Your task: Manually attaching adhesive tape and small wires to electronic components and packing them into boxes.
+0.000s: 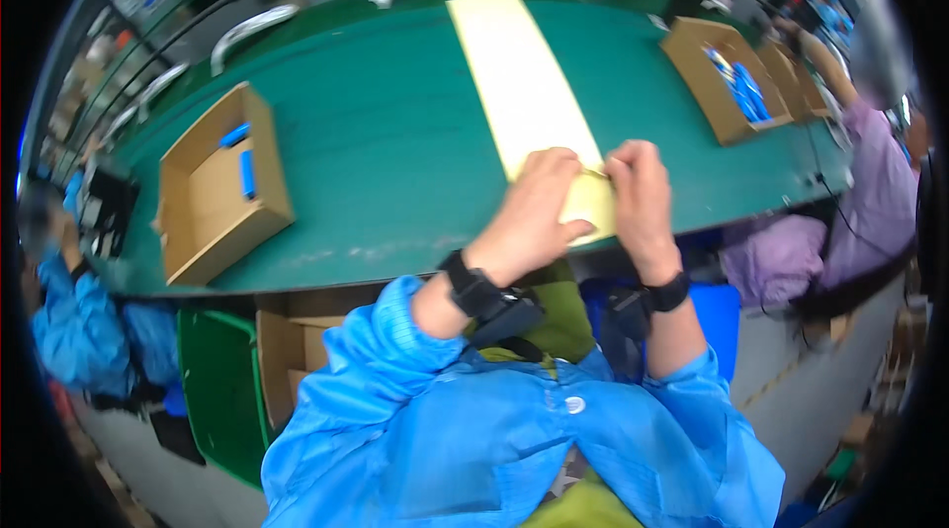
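The long pale-yellow strip (524,83) runs away and leftward across the green tabletop (381,123), its near end beneath the left hand (534,210), the right hand (643,200) curled at its right edge, whether either grip grasps it being impossible to tell.

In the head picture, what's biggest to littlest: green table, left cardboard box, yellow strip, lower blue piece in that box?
1. Green table
2. Left cardboard box and yellow strip: too alike to rank
3. Lower blue piece

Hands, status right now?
Left hand: on the pale yellow strip, grip can't be told.
Right hand: curled at the strip's right edge, hold can't be told.
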`<state>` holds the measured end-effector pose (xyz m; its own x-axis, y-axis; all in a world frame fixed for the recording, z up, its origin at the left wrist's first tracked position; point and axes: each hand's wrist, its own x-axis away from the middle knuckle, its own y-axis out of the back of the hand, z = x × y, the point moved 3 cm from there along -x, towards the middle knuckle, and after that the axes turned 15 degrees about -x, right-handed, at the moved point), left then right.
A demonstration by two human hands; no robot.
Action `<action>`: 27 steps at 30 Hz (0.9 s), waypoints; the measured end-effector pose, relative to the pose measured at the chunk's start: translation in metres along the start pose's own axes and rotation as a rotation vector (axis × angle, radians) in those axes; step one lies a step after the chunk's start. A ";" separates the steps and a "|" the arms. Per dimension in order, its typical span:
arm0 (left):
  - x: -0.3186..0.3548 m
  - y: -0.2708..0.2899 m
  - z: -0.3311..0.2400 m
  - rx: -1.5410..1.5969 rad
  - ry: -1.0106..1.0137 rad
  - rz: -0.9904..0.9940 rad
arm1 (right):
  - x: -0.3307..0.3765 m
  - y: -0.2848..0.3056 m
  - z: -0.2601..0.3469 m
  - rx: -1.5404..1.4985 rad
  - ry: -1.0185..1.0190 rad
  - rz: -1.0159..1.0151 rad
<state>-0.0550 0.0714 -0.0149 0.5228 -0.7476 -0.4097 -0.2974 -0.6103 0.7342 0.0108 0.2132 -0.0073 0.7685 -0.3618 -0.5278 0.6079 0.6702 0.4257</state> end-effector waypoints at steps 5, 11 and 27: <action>-0.006 -0.003 -0.005 0.064 -0.038 -0.022 | -0.004 0.010 0.002 -0.141 -0.175 -0.099; -0.010 0.000 0.000 0.017 0.007 0.020 | -0.009 0.005 -0.009 0.068 -0.053 0.054; 0.056 0.169 0.023 -0.475 0.094 -0.413 | 0.015 0.045 -0.048 -1.113 -0.226 -0.312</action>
<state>-0.0945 -0.0799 0.0743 0.5927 -0.4360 -0.6772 0.3197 -0.6444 0.6947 0.0401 0.2687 -0.0310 0.7033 -0.6419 -0.3055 0.3528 0.6882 -0.6339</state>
